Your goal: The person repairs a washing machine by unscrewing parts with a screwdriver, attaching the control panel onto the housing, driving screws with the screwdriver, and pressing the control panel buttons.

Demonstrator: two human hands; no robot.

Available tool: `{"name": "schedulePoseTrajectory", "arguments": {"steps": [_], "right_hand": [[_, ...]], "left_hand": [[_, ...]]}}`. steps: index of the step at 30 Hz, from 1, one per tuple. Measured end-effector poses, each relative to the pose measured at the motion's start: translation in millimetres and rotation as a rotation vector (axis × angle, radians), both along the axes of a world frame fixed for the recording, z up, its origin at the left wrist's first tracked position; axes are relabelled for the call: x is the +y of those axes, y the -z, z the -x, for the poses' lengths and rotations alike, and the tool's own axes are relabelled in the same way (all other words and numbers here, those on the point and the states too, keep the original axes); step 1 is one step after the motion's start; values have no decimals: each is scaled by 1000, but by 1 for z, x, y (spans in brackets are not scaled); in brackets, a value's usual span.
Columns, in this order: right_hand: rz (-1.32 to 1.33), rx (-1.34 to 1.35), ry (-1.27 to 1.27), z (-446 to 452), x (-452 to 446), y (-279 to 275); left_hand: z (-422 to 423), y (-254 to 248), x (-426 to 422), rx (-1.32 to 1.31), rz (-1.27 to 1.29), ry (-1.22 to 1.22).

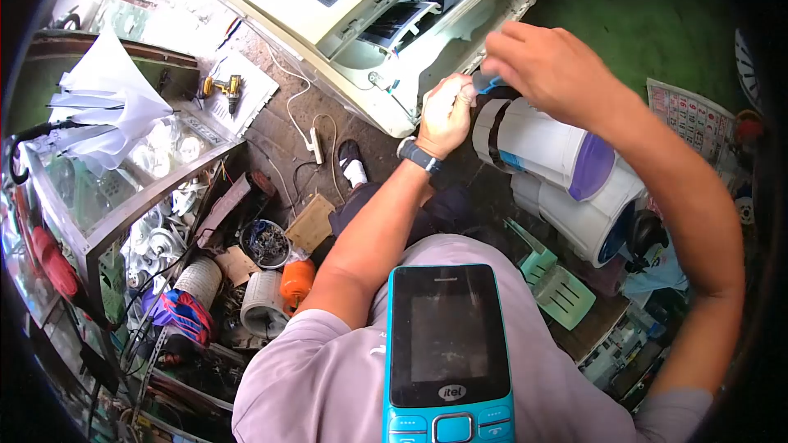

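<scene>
The right fingers [507, 56] grip a small blue item [487, 82] beside the open appliance [308, 25]; whether the left fingers [461, 92] hold it is unclear. A loose grip could let it fall.

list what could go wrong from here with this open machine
The blue tool could slip and nick the left hand, whose fingers sit right by it. Anything dropped there might fall into the open machine. The foot is near the white power strip, so a step could snag it.
</scene>
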State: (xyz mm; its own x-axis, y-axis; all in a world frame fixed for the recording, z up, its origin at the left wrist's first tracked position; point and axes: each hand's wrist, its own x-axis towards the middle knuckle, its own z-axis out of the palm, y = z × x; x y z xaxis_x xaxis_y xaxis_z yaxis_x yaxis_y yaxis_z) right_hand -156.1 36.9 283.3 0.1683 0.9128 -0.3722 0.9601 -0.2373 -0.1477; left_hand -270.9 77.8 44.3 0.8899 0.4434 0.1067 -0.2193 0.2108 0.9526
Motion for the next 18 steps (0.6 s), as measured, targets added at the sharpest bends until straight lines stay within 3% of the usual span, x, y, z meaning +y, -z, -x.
{"name": "schedulePoseTrajectory", "arguments": {"steps": [2, 3, 5, 7, 10, 12, 14, 16, 18], "right_hand": [[-31, -128, 291, 3, -7, 15], [-28, -67, 311, 2, -8, 12], [-56, 32, 254, 4, -8, -8], [-79, 95, 109, -1, -10, -10], [-137, -31, 271, 11, -8, 4], [4, -123, 396, 9, -5, 6], [67, -11, 555, 6, -5, -3], [2, -1, 467, 10, -22, -2], [-158, 20, 41, 10, -27, 1]], "left_hand": [[-2, -7, 13, 11, 52, 151], [-6, -14, 26, 3, 39, 147], [-3, -25, 51, 78, -204, 374], [-12, -21, 77, -43, -134, 539], [-33, -41, 115, -68, -178, 724], [-39, -62, 116, -226, -279, 791], [-36, -84, 102, 17, -199, 802], [-36, -68, 94, 29, -167, 742], [-37, -62, 101, -31, -71, 818]]}}
